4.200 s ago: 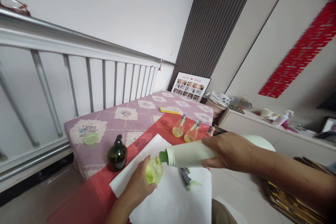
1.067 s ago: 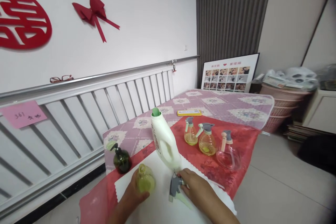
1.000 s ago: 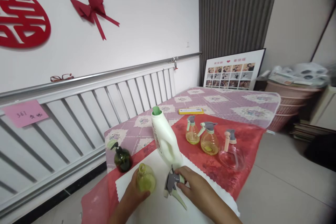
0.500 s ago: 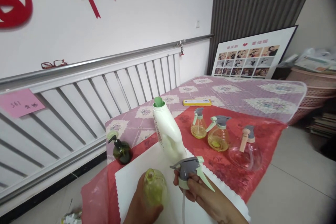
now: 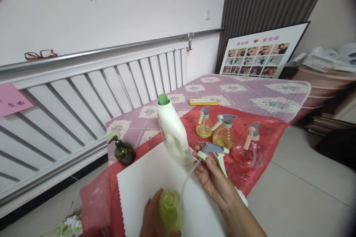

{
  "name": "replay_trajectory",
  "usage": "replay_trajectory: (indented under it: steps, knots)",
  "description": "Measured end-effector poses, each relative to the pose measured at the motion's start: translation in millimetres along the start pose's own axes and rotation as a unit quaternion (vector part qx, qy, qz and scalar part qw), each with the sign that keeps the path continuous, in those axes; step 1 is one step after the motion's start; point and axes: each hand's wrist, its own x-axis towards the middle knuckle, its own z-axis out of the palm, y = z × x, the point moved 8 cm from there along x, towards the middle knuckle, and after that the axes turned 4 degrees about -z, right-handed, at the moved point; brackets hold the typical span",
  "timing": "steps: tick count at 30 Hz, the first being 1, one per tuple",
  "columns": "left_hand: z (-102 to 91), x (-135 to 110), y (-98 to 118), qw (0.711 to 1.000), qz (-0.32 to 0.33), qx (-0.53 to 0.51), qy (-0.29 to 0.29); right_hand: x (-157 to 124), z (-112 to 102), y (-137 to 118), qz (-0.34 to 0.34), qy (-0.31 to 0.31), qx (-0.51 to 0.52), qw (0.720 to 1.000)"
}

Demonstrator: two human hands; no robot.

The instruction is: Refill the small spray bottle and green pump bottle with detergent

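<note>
My left hand (image 5: pixel 151 214) is wrapped around a yellow-green transparent bottle (image 5: pixel 170 213), whose neck is uncapped and faces up. Between the fingers of my right hand (image 5: pixel 215 179) is a grey and pale-green spray trigger head (image 5: pixel 210 149). Its clear dip tube curves down and left, the lower end beside the bottle; whether it lies in front of the bottle or touches it, I cannot tell. Behind my hands stands a large white jug (image 5: pixel 174 129) with a green spout and no cap. Underneath is a white scalloped-edge board (image 5: pixel 139 189).
Right of the jug stand two spray bottles with yellow liquid (image 5: pixel 204 127) and a pink spray bottle (image 5: pixel 249 152). A dark green pump bottle (image 5: pixel 124 152) stands at the left. Behind are a yellow flat case (image 5: pixel 203 101) and a white radiator (image 5: pixel 125 77).
The spray head has moved up and right, tipping so its dip tube slants toward the bottle. The bottle sits slightly lower in view. The camera view has shifted a little.
</note>
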Motion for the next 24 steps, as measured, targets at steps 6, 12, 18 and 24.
replay_trajectory:
  steps: [6,12,18,24]
  knots:
    - [-2.7,3.5,12.8,1.0,0.014,0.01,0.018,-8.5,-1.1,-17.6,-0.089,0.031,-0.006,0.996]
    - [-4.4,4.3,19.4,0.999,0.033,-0.004,0.04,-40.7,10.1,-42.5,-0.229,0.015,-0.228,0.946]
    - [-11.5,2.2,33.4,0.997,0.041,-0.047,0.052,-59.9,34.0,-37.4,-0.22,-0.063,-0.466,0.855]
    - [-13.8,2.2,41.8,0.992,0.084,-0.064,0.064,-66.1,44.3,11.3,-0.098,-0.166,-0.458,0.868]
